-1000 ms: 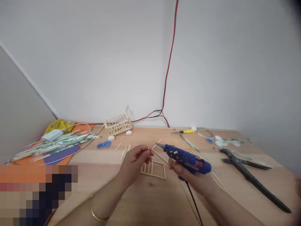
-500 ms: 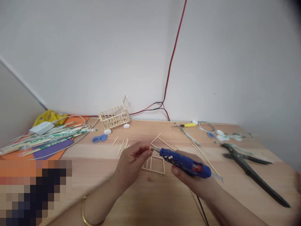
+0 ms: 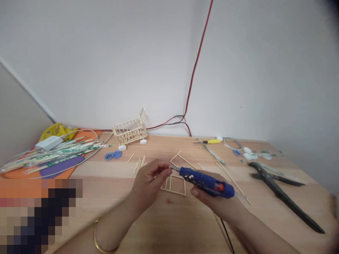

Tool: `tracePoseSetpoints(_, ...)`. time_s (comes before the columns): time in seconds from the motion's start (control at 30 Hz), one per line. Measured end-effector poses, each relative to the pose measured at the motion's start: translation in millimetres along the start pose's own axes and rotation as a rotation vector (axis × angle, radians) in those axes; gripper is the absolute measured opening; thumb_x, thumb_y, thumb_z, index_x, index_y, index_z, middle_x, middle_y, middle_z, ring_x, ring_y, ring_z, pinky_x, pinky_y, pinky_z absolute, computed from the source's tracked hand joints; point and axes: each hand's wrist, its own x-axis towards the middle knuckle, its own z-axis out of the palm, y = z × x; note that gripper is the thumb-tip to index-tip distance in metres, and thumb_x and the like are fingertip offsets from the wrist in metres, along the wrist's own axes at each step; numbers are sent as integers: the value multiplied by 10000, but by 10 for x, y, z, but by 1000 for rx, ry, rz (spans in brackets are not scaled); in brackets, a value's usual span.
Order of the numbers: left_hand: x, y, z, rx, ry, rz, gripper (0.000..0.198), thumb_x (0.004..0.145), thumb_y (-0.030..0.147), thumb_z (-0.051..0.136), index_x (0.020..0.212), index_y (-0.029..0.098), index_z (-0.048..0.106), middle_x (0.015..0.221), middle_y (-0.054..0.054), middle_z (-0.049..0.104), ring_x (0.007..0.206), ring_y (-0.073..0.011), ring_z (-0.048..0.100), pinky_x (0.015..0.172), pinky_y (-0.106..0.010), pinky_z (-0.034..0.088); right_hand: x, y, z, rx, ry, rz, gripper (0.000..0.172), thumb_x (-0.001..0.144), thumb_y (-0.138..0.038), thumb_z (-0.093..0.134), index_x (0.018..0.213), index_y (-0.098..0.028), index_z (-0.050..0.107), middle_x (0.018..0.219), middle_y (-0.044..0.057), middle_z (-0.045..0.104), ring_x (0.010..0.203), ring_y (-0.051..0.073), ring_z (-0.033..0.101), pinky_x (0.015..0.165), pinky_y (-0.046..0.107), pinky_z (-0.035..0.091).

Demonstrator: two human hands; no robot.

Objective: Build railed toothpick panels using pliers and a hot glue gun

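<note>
Right hand wraps the glue gun, nozzle at the stick seemingly pinched in the left hand's grip; the frame lies mid-counter, well off the back edge; a light, steady dab should serve best.

- No text, brand or number is reading clearly.
- Clear wrappers at left are showing green print, too small to make out.
- Narrow wrapper strip, right of centre, is carrying green marks, likewise coming out illegible.
</note>
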Motion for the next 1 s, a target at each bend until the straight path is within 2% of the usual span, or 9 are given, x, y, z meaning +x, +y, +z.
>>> tracePoseSetpoints(0.23, -12, -2, -2, 9, -2, 18, 139, 844, 310, 586, 852, 193, 661, 808, -23, 650, 774, -161, 575, 707, -257, 447, -5, 58, 19, -1, 39, 10, 271, 751, -399, 662, 641, -199, 515, 576, -29, 480, 523, 114, 438, 472, 230, 342)
tracePoseSetpoints(0.53, -19, -8, -10, 12, -1, 40, 127, 849, 303, 591, 847, 189, 648, 818, -19, 641, 787, -156, 576, 713, -254, 441, 9, 37, 11, 21, 7, 13, 244, 771, -397, 648, 680, -196, 544, 596, -26, 492, 538, 114, 445, 488, 231, 348)
tracePoseSetpoints(1.0, -6, -24, -9, 40, -3, 44, 121, 850, 290, 591, 846, 182, 648, 806, -18, 637, 775, -148, 564, 708, -253, 431, -8, 30, 15, -6, 44, 42, 264, 748, -388, 662, 633, -197, 520, 568, -35, 473, 514, 108, 433, 468, 222, 347)
